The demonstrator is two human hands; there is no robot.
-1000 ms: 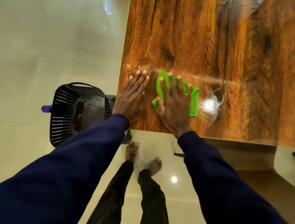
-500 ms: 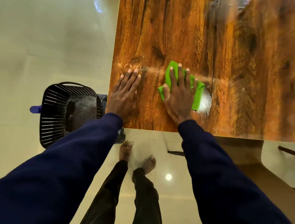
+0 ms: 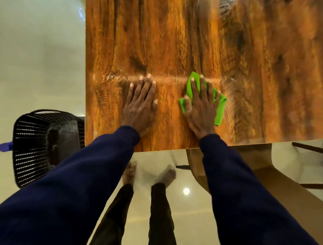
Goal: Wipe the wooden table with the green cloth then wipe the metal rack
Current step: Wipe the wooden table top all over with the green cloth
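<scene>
The wooden table fills the far half of the view, its glossy, dark-grained top running from its left edge out past the right side. A pale glossy floor lies to the left of the table and across the near part of the scene. Two dark blue sleeves reach from the near corners toward the table, the left sleeve crossing its near edge and the right sleeve doing the same further right.

A black perforated basket stands on the floor just beside the table's near left corner, with something grey inside that cannot be made out. Between the sleeves, the person's legs in dark trousers end in bare feet on the floor close to the table's near edge.

The left hand lies flat on the bare wood near the near edge, fingers straight and close together, holding nothing. The right hand, just to its right and apart from it, is spread flat with straight fingers pressing down on the green cloth. The cloth lies crumpled on the tabletop under that palm, showing at the fingertips, the thumb side and the right side. A small blue piece sticks out from the basket's left side.
</scene>
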